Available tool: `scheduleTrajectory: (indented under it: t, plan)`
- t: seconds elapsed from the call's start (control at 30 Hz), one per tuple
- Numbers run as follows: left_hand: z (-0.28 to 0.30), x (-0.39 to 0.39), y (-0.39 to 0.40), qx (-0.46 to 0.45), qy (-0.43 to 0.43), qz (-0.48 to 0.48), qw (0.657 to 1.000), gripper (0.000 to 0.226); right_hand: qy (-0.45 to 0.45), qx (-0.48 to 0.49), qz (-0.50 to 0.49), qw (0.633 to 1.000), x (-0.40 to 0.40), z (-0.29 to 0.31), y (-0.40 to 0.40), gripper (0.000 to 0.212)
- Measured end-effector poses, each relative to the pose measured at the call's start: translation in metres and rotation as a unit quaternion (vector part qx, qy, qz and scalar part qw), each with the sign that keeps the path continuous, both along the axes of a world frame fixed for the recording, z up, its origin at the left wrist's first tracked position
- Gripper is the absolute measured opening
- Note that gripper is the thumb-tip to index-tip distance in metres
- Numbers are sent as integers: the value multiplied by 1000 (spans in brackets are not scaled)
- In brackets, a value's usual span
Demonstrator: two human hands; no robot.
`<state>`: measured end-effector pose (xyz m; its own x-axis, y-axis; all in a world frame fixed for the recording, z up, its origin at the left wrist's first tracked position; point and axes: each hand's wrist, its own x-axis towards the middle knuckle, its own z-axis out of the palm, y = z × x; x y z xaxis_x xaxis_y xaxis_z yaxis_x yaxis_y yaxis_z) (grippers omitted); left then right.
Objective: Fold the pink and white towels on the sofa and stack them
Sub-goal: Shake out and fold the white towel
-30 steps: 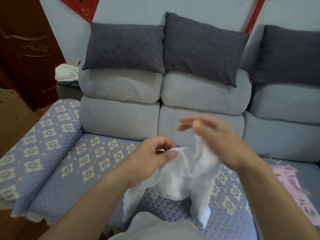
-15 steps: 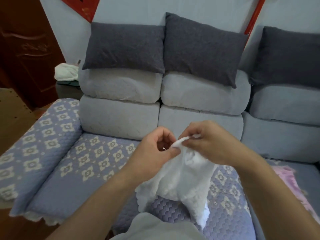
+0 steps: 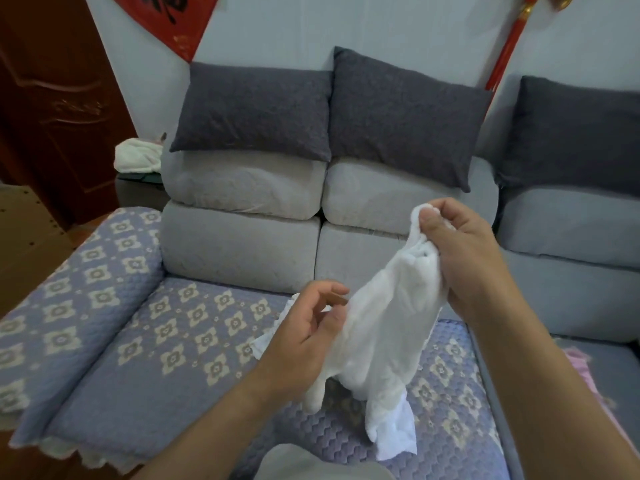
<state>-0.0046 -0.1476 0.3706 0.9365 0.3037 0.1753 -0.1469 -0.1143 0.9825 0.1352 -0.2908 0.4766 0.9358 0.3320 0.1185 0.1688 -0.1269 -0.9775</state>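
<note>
The hands have parted: the right hand (image 3: 464, 258) has lifted a pinched corner of the white towel (image 3: 384, 334) above the sofa (image 3: 145, 341), while the left hand (image 3: 304, 334), fingers loosely curled, slides down its edge, seeking another corner. The pink towel (image 3: 585, 372) waits at right.

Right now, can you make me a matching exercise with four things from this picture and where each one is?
Things:
1. white towel
2. pink towel
3. dark cushions
4. red hanging

Places:
A. on the wall, top left
B. held up in the hands
C. on the sofa seat at the far right edge
D. on top of the sofa backrest

Pairs: 1-B, 2-C, 3-D, 4-A
</note>
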Motion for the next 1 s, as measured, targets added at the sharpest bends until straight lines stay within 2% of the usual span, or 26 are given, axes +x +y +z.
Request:
scheduleTrajectory:
  t: [0.1, 0.2, 0.3, 0.37, 0.47, 0.53, 0.6, 0.63, 0.8, 0.9, 1.0]
  plan:
    - [10, 6, -2, 8, 3, 8, 1000, 16, -24, -4, -6, 1000, 1, 5, 3, 26]
    - [15, 12, -4, 11, 14, -35, 999, 29, -59, -26, -18, 998, 2, 8, 5, 27]
    - [17, 14, -4, 83, 2, -22, 996, 26, -59, -19, -23, 998, 2, 11, 4, 27]
    - [9, 15, 1, 177, -13, 20, 984, 27, -56, -15, -24, 998, 1, 11, 3, 27]
    - [-3, 16, 13, 339, -69, 76, 935, 24, -49, -8, -25, 998, 1, 11, 1, 28]
    - [-8, 17, 20, 453, -139, 73, 878, 14, -44, -7, -24, 999, 0, 13, 0, 28]
    - [-14, 18, 22, 538, -162, 62, 825, 8, -45, -6, -23, 999, 0, 14, 1, 27]
    - [-15, 18, 21, 553, -150, 72, 817, 9, -47, -6, -21, 999, 0, 15, 1, 26]
    - [-7, 24, 16, 523, -80, 206, 823, 20, -65, -24, -13, 997, -2, 18, 6, 24]
    - [-4, 27, 26, 538, -69, 245, 804, 5, -69, -24, -15, 997, 0, 19, 8, 25]
    - [-12, 29, 39, 511, -49, 246, 822, 23, -80, -25, -38, 996, 6, 20, 8, 25]
